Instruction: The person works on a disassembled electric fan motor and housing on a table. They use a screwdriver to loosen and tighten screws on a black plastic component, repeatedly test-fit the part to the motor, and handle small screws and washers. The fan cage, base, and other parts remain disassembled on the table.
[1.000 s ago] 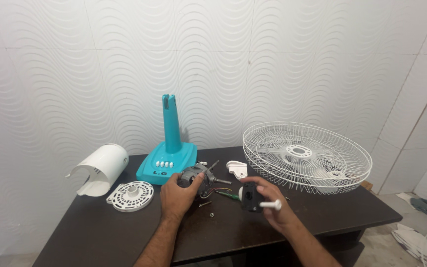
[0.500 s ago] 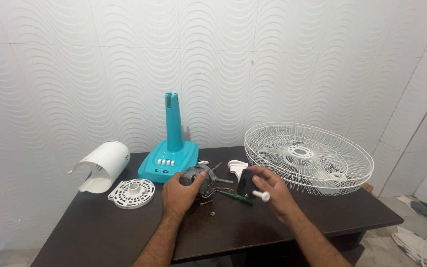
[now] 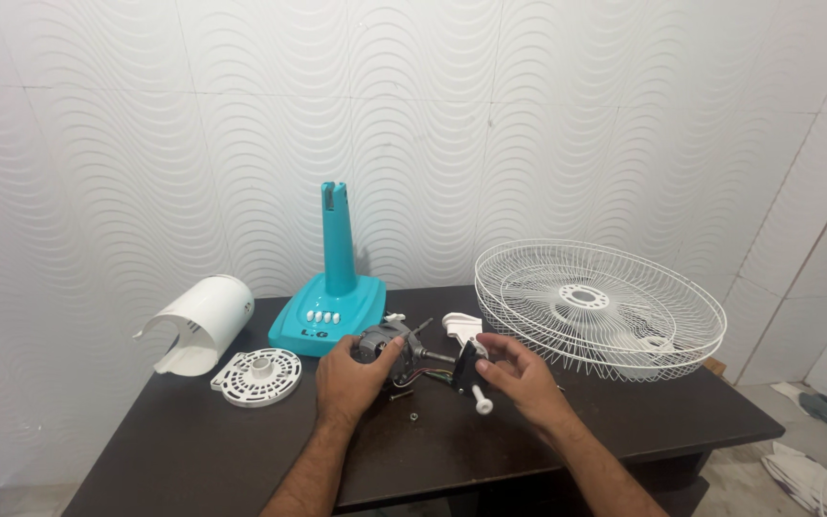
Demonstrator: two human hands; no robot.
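A grey fan motor is gripped by the left hand, whose fingers are curled closed around the motor body from the near side. A small black part with a white knob hanging beneath it is pinched by the right hand; the thumb and forefinger are closed on it while the other fingers are spread loosely. The black part is held at the tip of the motor shaft, just right of the motor; whether the two touch cannot be told.

All places are given from the motor. One teal fan base with an upright column is stood just behind it. One white curved housing is laid well to its left, and one round white perforated cover is laid between that housing and the motor. One small white bracket is seen behind and right. Two white wire guards, stacked, are laid to the far right, their rim reaching toward the right edge of the dark table. Two small fasteners are scattered just in front.

Bare tabletop is left in front of the motor up to the near edge, and to its front left.
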